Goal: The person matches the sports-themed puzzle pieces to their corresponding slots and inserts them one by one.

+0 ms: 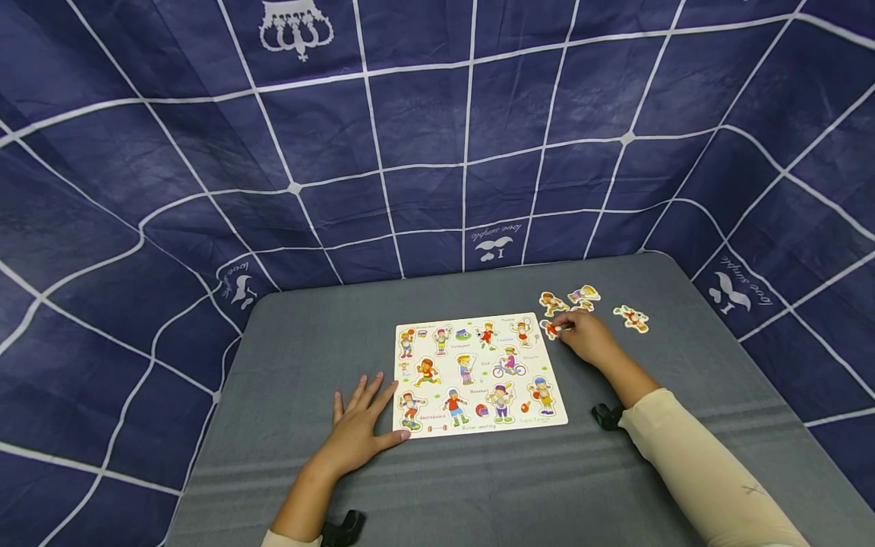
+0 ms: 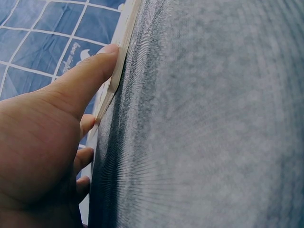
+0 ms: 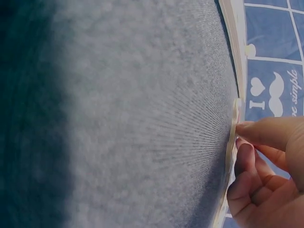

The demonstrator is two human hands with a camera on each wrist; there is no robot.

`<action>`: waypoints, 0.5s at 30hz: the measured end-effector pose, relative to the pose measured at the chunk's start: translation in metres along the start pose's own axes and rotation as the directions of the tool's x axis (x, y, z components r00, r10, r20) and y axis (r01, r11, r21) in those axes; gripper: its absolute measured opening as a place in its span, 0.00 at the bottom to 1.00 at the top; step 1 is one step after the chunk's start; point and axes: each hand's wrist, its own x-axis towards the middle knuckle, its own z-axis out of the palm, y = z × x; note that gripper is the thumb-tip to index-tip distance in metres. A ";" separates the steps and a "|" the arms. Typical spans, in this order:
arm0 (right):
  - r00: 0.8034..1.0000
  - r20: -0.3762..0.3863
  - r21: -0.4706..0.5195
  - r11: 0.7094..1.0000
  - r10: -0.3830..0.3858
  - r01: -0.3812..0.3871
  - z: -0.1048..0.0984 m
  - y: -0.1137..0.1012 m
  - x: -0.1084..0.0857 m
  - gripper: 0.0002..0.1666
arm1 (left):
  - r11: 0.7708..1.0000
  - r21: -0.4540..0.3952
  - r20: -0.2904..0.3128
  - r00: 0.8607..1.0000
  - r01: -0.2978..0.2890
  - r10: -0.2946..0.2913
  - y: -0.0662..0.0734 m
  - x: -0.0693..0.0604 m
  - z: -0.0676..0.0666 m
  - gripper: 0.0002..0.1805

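Head view, left hand [image 1: 358,431]: spread wide, your thumb touching puzzle board [image 1: 447,372].
Right hand [image 1: 588,338]: you pinch red figure piece [image 1: 548,329].

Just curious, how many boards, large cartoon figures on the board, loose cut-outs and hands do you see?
Hands: 2, the left hand and the right hand
Board: 1
Large cartoon figures on it: 11
Loose cut-outs: 5 visible, though the right hand may hide more
Total: 19 visible
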 end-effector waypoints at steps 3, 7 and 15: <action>1.000 -0.003 -0.018 1.000 -0.006 0.006 -0.001 -0.001 0.000 0.09 | 1.000 -0.003 -0.003 1.000 0.001 -0.001 0.000 0.000 0.000 0.53; 1.000 -0.004 -0.021 1.000 0.004 -0.004 -0.002 -0.002 -0.001 0.07 | 1.000 0.000 -0.005 1.000 0.001 -0.001 0.000 0.000 0.000 0.53; 0.999 -0.006 0.013 0.999 0.045 -0.045 -0.004 -0.003 -0.003 0.04 | 1.000 0.001 0.008 1.000 0.008 -0.008 0.000 0.000 0.000 0.53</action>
